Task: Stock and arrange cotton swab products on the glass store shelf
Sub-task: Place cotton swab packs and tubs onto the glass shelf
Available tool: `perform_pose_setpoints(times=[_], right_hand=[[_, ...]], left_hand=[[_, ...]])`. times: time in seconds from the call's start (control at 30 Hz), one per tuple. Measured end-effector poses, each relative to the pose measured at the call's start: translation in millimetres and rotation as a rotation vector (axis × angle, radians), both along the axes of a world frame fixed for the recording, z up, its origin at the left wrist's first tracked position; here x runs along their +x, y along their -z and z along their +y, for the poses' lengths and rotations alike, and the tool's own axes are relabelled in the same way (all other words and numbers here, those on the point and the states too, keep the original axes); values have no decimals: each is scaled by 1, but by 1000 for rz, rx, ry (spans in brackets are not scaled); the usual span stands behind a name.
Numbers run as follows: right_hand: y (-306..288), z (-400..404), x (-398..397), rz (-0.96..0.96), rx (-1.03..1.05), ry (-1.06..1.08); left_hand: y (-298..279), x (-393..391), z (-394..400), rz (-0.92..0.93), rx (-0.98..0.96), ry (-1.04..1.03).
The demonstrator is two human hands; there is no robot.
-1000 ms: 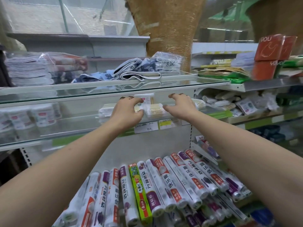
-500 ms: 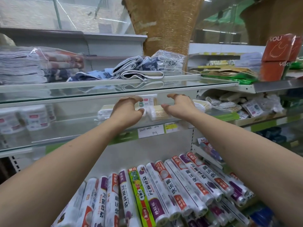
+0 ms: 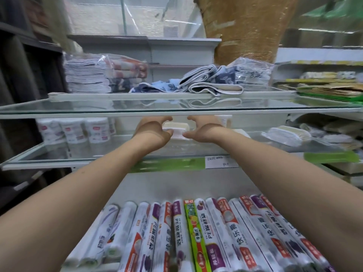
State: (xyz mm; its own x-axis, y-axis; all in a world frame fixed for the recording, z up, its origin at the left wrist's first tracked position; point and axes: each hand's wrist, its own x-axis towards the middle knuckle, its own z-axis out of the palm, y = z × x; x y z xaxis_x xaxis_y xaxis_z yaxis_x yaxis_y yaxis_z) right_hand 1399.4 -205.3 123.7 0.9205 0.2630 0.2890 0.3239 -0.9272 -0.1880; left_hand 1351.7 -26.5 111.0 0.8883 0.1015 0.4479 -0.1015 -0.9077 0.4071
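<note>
Stocking midway | left hand (image 3: 152,132) and right hand (image 3: 204,130) each pinched the swab packs (image 3: 176,130) on the glass shelf (image 3: 59,156) | tubs (image 3: 78,130) left, packs (image 3: 288,134) right, middle unfilled

From my remote seat, the clearest print I read sits on the cling film rolls (image 3: 198,238) lying side by side on the bottom shelf. A purple-and-white roll (image 3: 211,230) reads "PE保鲜袋" along its length, and its neighbour on the left (image 3: 179,232) carries "PE PLASTIC WRAP" in small letters, seen upside down. A green roll (image 3: 193,234) between them bears "手撕式" in a round badge. Farther right, a white roll (image 3: 242,242) shows "快乐" in large dark characters. A white price tag (image 3: 220,161) on the green shelf strip (image 3: 167,165) is printed, but I find it too blurred to make out.
</note>
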Motion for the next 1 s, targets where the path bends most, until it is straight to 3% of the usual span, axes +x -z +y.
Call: perform_pose_setpoints(times=[0.37,0.67,0.77,0.87,1.0], right_hand=[[8,32,32,59,-21,-212],[5,42,42,177,255,-214],[4,52,40,307,475,-279],[0,60,31,478,571,-332],[-1,65,24,453,626,-268]], left_hand=[[0,-18,36,26,19,-113],[-4,-16,61,41,-84,-88],[-7,-15,70,54,-104,-80],[-11,-15,76,65,-115,-117],[-16,-14,83,133,-109,-207]])
